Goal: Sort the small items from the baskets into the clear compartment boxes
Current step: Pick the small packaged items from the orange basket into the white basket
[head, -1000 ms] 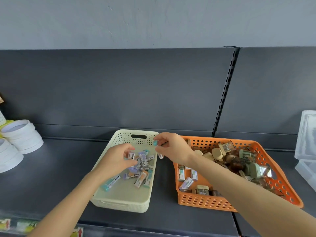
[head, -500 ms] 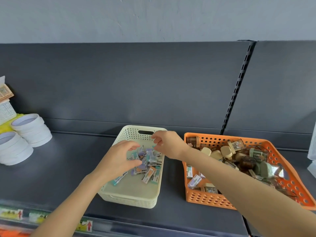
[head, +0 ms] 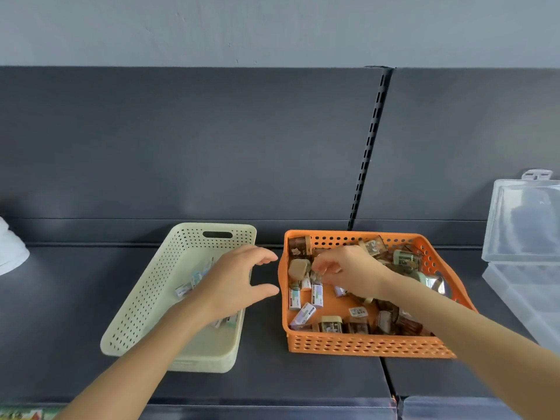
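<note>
1. Hovering the left hand (head: 233,283) over the right-hand rim of the cream basket (head: 142,301), spreading thumb and fingers wide in a C shape toward the gap between the two baskets, gripping nothing visible.
2. Reaching the right hand (head: 348,271) down into the orange basket (head: 363,347), curling the fingertips among the things near its left wall. Not showing plainly whether pinching one of them or only touching, so cannot tell.
3. Lying loose on the floor of the cream basket: a few small wrapped packets (head: 185,289), partly hiding beneath the left forearm.
4. Crowding the orange basket: a fuller jumble of white-and-lilac packets (head: 303,313) toward the left and front, brownish clear-cased pieces (head: 330,324) along the front, and a beige rounded piece (head: 298,268) just beside the right fingertips.
5. Standing side by side on the dark shelf (head: 60,298), not touching, with the cream basket to the left and turning slightly askew.
6. Sitting at the far right, well apart from both hands: the clear compartment box (head: 527,225), with its lid standing open against the back panel and its base lying in front. Too transparent for telling the contents.
7. Peeking in at the left edge: a white rounded object (head: 12,253), mostly cut off.
8. Running up the back panel behind the orange basket: a slotted upright strip (head: 368,153).
</note>
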